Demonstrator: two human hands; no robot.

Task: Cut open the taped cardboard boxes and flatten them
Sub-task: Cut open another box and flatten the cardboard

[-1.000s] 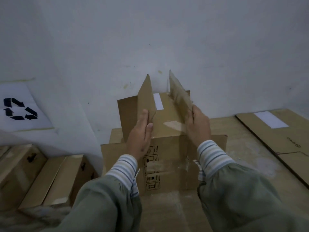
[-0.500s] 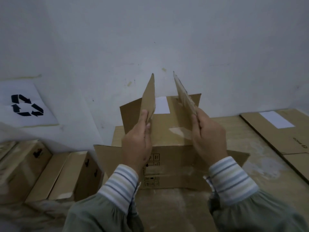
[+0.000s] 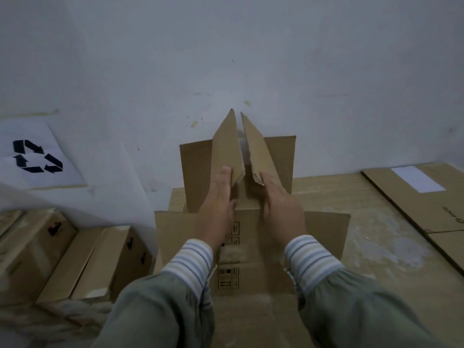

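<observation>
Two upright flaps of the opened cardboard box (image 3: pixel 251 247) are pressed inward, one beneath each flat-fingered left hand (image 3: pixel 218 204) and right hand (image 3: pixel 280 207).

Hemmed in behind by the wall (image 3: pixel 251 59), just past the open box (image 3: pixel 251 259). Blocked left by closed boxes (image 3: pixel 75 259). Bare worktop (image 3: pixel 364 222) free to the right, up to the flattened cardboard (image 3: pixel 414 202).

An opened brown cardboard box (image 3: pixel 251 247) is seen against the white wall (image 3: pixel 251 59); two side flaps are raised, nearly meeting.
</observation>
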